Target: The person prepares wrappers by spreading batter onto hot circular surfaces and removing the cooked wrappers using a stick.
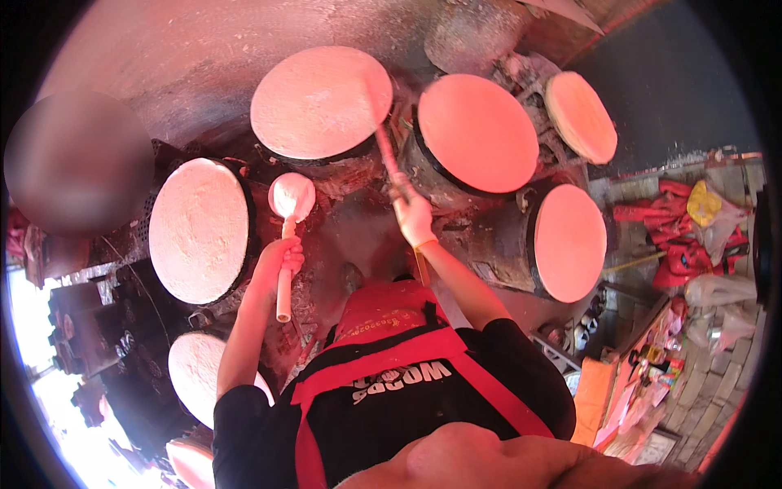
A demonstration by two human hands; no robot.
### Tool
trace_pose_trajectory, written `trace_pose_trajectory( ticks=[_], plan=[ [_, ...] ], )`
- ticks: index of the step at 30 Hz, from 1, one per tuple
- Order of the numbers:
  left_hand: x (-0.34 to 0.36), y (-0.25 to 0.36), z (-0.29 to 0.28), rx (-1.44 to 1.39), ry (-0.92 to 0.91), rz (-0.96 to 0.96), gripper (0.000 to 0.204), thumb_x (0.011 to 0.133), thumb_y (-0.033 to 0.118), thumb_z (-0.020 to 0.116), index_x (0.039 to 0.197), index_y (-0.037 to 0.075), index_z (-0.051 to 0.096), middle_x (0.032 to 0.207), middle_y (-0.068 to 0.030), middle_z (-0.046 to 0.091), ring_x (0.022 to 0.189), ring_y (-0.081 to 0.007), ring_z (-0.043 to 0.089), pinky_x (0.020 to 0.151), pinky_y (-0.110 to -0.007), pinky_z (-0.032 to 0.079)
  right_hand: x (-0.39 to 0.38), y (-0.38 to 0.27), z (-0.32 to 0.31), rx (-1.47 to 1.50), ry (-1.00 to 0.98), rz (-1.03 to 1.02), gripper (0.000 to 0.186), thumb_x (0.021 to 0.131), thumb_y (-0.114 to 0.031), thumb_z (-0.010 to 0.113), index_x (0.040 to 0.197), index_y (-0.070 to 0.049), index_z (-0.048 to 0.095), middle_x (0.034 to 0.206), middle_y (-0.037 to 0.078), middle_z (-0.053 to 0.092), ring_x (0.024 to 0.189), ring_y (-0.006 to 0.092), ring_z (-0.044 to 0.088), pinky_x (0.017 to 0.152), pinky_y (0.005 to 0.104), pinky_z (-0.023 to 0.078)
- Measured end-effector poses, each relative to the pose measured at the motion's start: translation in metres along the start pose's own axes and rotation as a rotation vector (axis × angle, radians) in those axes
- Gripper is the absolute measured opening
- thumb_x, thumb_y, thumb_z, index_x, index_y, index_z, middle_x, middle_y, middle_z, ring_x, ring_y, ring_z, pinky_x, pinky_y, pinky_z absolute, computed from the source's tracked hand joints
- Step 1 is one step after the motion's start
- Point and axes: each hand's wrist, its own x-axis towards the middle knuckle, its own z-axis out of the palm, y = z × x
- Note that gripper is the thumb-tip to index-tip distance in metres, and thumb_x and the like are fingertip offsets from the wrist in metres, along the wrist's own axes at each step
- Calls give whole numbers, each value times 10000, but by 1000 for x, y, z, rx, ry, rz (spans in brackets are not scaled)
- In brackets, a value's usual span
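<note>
My left hand [285, 256] is wrapped round the handle of a ladle [292, 197], which holds pale batter in its bowl. The ladle is held between the left round griddle and the back one. In my right hand [414, 218] is a long thin stick-like tool [386, 148]. Its far end is smeared by motion over the right side of a pale round batter sheet [314, 102] on the back griddle. I cannot tell the shape of that end, or whether it touches the batter.
Other pale rounds lie to the left [199, 232], back right [479, 132] and right [570, 243], on drum-shaped stoves. Another round [581, 116] is at the far right back. A further round [195, 371] sits beside my left arm. Red and clear plastic bags [680, 236] lie at the right.
</note>
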Motion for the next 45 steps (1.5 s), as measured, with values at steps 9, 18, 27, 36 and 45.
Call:
trace_pose_trajectory(
  ticks=[9, 18, 27, 36, 45],
  plan=[
    [-16, -114, 47, -262, -138, -299, 64, 956, 67, 429, 985, 10, 438, 687, -24, 391, 479, -63, 353, 329, -167, 267, -68, 22, -107, 137, 78, -82, 495, 822, -371, 632, 1215, -75, 574, 1029, 189, 648, 990, 289, 629, 847, 364, 462],
    [-22, -267, 209, -451, -258, -527, 288, 1018, 184, 248, 1137, -29, 403, 720, -52, 375, 504, -138, 377, 435, -258, 373, -70, 196, -500, -555, 338, 22, 271, 866, -306, 518, 959, -79, 631, 883, 151, 647, 859, 292, 620, 783, 399, 468],
    [44, -340, 285, 245, -182, -173, 237, 993, 117, 361, 1168, -34, 411, 697, -41, 386, 485, -90, 359, 340, -200, 282, -21, 317, -658, -676, 539, 273, 369, 865, -432, 512, 1046, -139, 644, 989, 145, 653, 956, 329, 613, 817, 419, 475],
    [61, -384, 316, 149, -168, -272, 187, 965, 81, 429, 1114, -33, 426, 702, -28, 389, 501, -62, 352, 357, -174, 281, -11, 269, -656, -414, 402, 204, 384, 790, -419, 656, 941, -67, 689, 739, 67, 641, 743, 132, 604, 685, 282, 450],
    [78, -365, 351, 301, -110, -175, 200, 942, 83, 476, 1096, -31, 420, 703, -13, 401, 502, -43, 359, 358, -160, 284, 42, 84, -781, -875, 750, -114, 477, 761, -511, 621, 1019, -114, 679, 778, 185, 651, 738, 289, 651, 657, 379, 484]
  ],
)
